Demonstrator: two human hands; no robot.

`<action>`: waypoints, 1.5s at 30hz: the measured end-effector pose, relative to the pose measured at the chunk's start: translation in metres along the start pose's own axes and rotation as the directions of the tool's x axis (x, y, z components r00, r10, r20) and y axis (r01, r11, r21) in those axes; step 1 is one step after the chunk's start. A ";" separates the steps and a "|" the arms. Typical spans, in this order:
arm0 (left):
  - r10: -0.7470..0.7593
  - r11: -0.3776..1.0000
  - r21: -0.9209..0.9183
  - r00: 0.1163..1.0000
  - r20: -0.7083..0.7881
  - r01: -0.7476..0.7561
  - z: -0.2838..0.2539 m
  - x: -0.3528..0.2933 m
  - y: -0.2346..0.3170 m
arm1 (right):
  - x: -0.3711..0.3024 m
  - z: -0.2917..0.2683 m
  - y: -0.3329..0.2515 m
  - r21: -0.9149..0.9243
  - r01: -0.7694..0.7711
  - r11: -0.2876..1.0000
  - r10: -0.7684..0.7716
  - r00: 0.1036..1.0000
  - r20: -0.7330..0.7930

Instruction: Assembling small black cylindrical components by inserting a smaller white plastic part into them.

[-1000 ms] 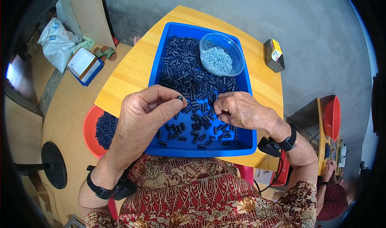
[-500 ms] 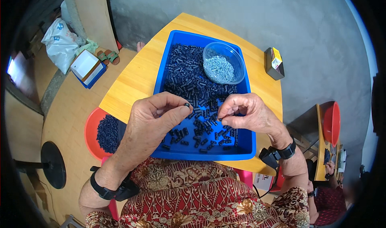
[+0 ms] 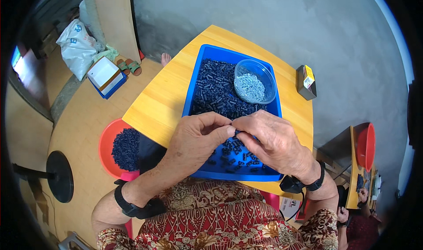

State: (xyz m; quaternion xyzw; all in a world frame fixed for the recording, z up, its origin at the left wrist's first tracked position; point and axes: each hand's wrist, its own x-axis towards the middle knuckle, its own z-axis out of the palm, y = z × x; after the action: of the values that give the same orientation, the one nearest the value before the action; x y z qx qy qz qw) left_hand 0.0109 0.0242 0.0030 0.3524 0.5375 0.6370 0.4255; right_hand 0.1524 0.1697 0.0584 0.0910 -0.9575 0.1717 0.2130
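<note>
Over the blue tray (image 3: 189,101), my left hand (image 3: 194,140) pinches a small black plastic piece, now almost covered by the fingertips. My right hand (image 3: 275,140) is closed too, its thumb and fingertips meeting those of the left. What the right fingers hold is hidden. Beneath both hands, small black plastic pieces (image 3: 216,85) form a dense heap in the tray's far part and lie scattered nearer me. A clear round tub (image 3: 238,64) of small shiny metal parts (image 3: 250,87) stands in the tray's far right corner.
The tray rests on a yellow wooden table (image 3: 154,100). Below its left side stands a red basin (image 3: 105,140) with more black pieces. A dark box (image 3: 306,91) is on the right edge. At far right, another person's hand (image 3: 362,195) is at a second table (image 3: 352,184).
My hands have come together, fingertip to fingertip, where they were apart before. The black piece in my left fingers is now mostly covered. The whole view has shifted slightly.
</note>
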 end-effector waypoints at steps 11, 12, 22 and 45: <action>0.065 0.996 0.065 0.997 -0.044 -0.062 0.000 0.002 -0.004 | 0.009 -0.004 -0.006 -0.118 0.075 0.990 -0.064 0.994 0.094; 0.057 0.995 0.084 0.997 -0.052 -0.053 0.001 0.001 -0.002 | 0.007 -0.002 -0.004 -0.085 0.063 0.994 -0.057 0.996 0.070; -0.080 0.995 -0.054 0.997 -0.001 0.080 0.000 0.000 0.003 | -0.013 0.003 0.007 0.441 -0.373 0.816 0.423 0.906 -0.016; 0.044 0.996 -0.075 0.997 -0.068 -0.049 0.010 -0.001 -0.002 | -0.016 0.016 0.005 0.752 -0.393 0.529 0.644 0.763 -0.055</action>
State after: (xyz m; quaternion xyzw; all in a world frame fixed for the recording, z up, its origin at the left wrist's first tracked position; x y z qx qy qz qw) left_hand 0.0212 0.0272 0.0031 0.3270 0.5182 0.6782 0.4056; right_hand 0.1600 0.1704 0.0363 -0.1586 -0.7493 0.5902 0.2550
